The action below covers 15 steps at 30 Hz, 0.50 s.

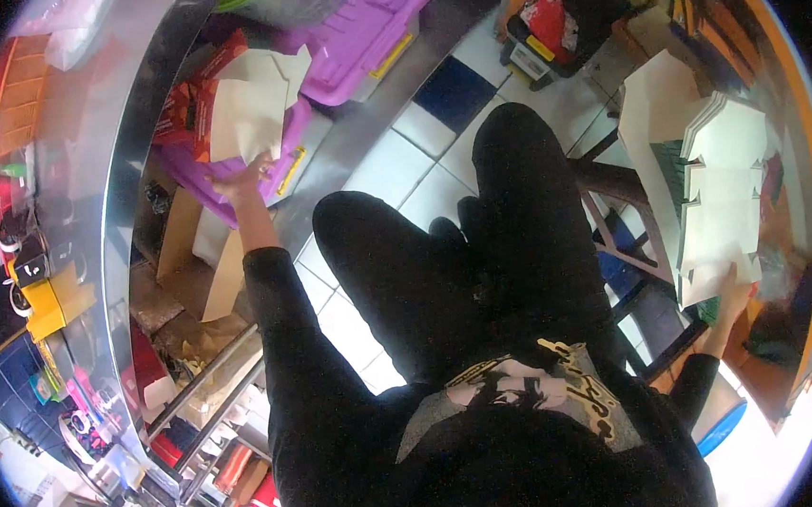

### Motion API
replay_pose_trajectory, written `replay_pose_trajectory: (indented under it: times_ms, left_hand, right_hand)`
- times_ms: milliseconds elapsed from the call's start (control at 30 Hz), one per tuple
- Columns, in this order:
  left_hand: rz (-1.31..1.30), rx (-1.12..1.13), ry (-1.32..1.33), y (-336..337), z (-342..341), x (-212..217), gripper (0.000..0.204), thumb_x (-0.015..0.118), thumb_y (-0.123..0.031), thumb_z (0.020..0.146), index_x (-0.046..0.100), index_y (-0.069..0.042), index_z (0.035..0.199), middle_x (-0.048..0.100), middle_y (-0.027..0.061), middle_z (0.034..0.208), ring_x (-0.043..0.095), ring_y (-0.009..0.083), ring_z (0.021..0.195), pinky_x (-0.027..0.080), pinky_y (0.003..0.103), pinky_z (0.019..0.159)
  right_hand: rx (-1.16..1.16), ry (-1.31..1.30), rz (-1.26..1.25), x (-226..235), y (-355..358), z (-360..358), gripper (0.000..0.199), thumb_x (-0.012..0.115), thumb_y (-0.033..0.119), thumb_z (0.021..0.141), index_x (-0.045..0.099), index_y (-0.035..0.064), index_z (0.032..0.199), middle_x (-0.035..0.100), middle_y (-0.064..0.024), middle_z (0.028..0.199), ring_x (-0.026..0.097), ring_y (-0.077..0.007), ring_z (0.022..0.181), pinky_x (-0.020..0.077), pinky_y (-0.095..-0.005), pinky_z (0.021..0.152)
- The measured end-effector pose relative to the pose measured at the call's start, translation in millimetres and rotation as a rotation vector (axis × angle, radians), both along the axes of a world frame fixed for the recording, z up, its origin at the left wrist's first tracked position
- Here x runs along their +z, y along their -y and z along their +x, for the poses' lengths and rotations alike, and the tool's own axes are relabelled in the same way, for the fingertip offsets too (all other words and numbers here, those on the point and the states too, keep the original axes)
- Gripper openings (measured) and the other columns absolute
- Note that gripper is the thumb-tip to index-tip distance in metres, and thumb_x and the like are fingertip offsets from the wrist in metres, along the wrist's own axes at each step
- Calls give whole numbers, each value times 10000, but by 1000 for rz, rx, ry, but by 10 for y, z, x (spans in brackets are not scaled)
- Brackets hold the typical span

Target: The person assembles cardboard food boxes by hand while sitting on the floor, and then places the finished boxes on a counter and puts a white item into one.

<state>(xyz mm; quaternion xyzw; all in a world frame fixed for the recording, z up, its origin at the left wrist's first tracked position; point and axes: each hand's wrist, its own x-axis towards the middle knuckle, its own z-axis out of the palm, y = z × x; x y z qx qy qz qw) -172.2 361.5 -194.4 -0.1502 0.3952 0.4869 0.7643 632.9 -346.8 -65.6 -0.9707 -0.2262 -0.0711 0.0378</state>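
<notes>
My left hand (246, 182) reaches to the upper left, its fingers spread at the lower edge of a flat cream-white carton (256, 98). That carton rests against red printed packaging (180, 114) above a purple lid (296, 133). On the right, my right hand (738, 298) grips the near end of a stack of flat white cartons (721, 195), thumb on top and the other fingers partly hidden. The stack has notched edges and lies over a dark green ribbed surface. A larger pale cardboard sheet (648, 111) stands beside it.
A second purple-lidded box (364, 28) stands at the top. Steel table edge (127, 161) curves along the left. Cardboard flaps (222, 277) and a metal rack (202, 384) sit below my left arm. A dark stool frame (615, 185) is by my right knee; white and blue tiles (420, 128) lie beneath.
</notes>
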Motion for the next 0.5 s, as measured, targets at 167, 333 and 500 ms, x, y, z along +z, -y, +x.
replay_pose_trajectory:
  times_ms: [167,333,500]
  left_hand:
    - [268,247,-261,515,489,189,1086,439,-714,789,-248,-181,1439,-261,213,1485,-114,473,1380,62,685,1062]
    - [429,146,-273,1111,675,461,841,434,-531,913,-38,-146,1492,-4,142,1551,147,421,1398,143,663,1081]
    - [739,-109,-526,1958,1400,1022,634,483,-386,949,265,-22,1420,360,179,1392,384,331,1305,307,491,1088]
  right_hand:
    - [-189,386,-257,221,-177,-163,571,670,347,831,520,-80,1179,589,-234,1169,590,-388,1041,466,-419,877]
    - [-323,64,305,528,-280,-89,610,668,337,824,476,-121,1178,572,-277,1129,595,-397,991,467,-425,877]
    - [-144,-108,1193,1208,-464,-167,387,544,102,925,420,-86,1240,542,-194,1182,580,-236,991,506,-343,826]
